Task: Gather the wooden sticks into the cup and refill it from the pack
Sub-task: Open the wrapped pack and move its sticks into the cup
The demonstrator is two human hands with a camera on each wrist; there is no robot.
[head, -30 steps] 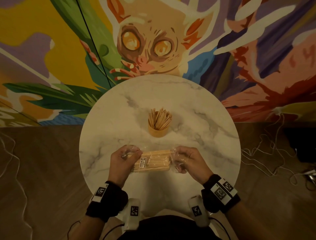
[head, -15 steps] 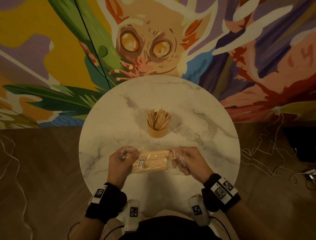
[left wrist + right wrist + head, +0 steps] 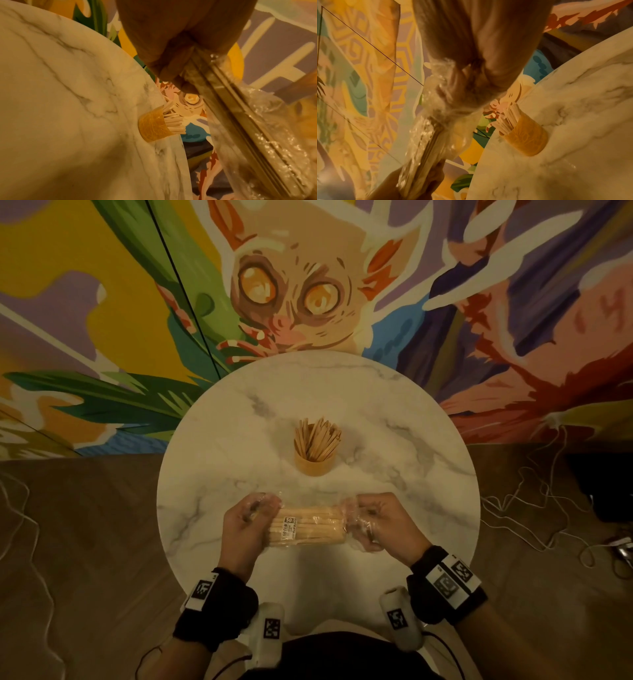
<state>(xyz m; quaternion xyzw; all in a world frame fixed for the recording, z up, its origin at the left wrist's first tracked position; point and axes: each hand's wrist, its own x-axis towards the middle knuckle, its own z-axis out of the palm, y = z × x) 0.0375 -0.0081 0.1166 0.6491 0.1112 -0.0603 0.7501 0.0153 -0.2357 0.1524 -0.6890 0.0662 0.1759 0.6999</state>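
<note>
A clear plastic pack of wooden sticks (image 3: 308,525) with a white label is held level above the near part of the round marble table (image 3: 411,460). My left hand (image 3: 248,517) grips the pack's left end (image 3: 214,83). My right hand (image 3: 371,518) pinches the crinkled wrapper at the right end (image 3: 436,83). Behind the pack stands a small tan cup (image 3: 314,463) with several sticks fanned out of it; the cup also shows in the left wrist view (image 3: 152,126) and the right wrist view (image 3: 526,140). I see no loose sticks on the table.
A painted mural wall (image 3: 291,285) rises just behind the table. White cables (image 3: 534,518) trail over the wooden floor to the right, and a thin cable (image 3: 20,529) lies on the left. The table's near edge meets my dark clothing (image 3: 335,655).
Both hands have stayed on the pack's ends; the pack has shifted only slightly, and the right hand has bunched the wrapper tighter.
</note>
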